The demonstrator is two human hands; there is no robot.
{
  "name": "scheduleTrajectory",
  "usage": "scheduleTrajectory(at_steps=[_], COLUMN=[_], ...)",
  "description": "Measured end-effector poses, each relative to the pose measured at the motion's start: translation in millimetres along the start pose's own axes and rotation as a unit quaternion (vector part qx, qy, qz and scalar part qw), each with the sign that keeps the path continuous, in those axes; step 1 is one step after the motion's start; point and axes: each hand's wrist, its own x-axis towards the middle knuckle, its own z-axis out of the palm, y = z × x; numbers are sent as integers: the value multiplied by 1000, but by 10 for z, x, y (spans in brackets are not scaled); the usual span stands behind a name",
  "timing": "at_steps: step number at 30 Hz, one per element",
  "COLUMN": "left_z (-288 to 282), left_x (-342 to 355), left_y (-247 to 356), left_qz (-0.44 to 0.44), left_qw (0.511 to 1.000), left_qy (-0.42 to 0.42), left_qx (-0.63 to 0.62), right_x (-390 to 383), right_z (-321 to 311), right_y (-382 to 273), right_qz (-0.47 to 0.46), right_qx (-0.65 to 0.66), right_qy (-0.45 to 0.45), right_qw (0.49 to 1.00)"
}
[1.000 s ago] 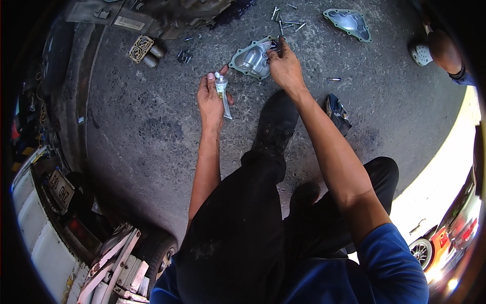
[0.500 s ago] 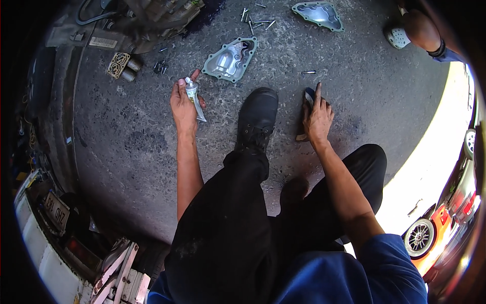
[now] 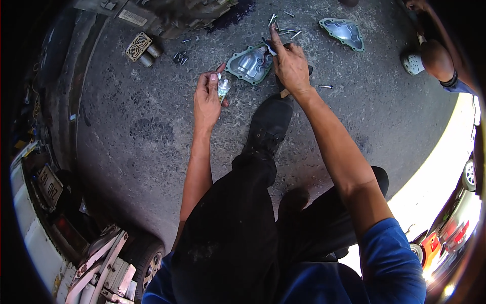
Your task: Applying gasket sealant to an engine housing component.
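Observation:
My left hand (image 3: 206,104) is closed round a small squeeze tube (image 3: 223,88) with a pale nozzle. It is just below the near left side of a metal cover (image 3: 249,66), which lies open side up on the ground. My right hand (image 3: 293,68) grips a flat dark tool with a tan end (image 3: 284,93); its kind is mostly hidden by my fingers. The tool's pale tip (image 3: 271,47) is at the cover's right edge, my index finger stretched out above it. Whether the tip touches the rim I cannot tell.
A second metal cover (image 3: 344,33) lies farther right, near bolts (image 3: 288,31). A part with two cylinders (image 3: 143,50) and more bolts (image 3: 180,57) are at the left. One bolt (image 3: 325,86) lies right of my shoe (image 3: 271,119). Another person's foot (image 3: 412,63) is at far right.
My right hand has moved left and away from me with the dark tool, from beside the lone bolt to the cover. My left hand still holds the tube, now closer to the cover.

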Motion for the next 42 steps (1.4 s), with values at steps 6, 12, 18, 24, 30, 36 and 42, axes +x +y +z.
scheduleTrajectory(at_steps=[6, 12, 18, 24, 30, 36, 42], left_z=[-128, -91, -119, -128, -113, -66, -77], left_x=[-51, -43, -57, -71, -69, -76, -112], left_y=[-33, -14, -2, -36, -20, 20, -45], left_qz=[18, -3, 13, 3, 6, -28, -11], left_qw=[995, 993, 985, 985, 984, 980, 980], left_qy=[-7, -12, -14, -10, -9, -23, -23], left_qx=[100, 121, 174, 174, 176, 198, 197], right_x=[49, 65, 95, 109, 81, 121, 168], right_z=[42, 119, 62, 47, 46, 40, 89], right_y=[-152, -271, -119, -102, 0, 111, 31], right_qz=[-83, -167, -231, -247, -242, -220, -216], right_qx=[-50, -47, -55, -71, -97, -128, -137], right_qy=[-58, -84, -68, -46, -82, -93, -89], right_qw=[994, 981, 969, 965, 962, 963, 963])
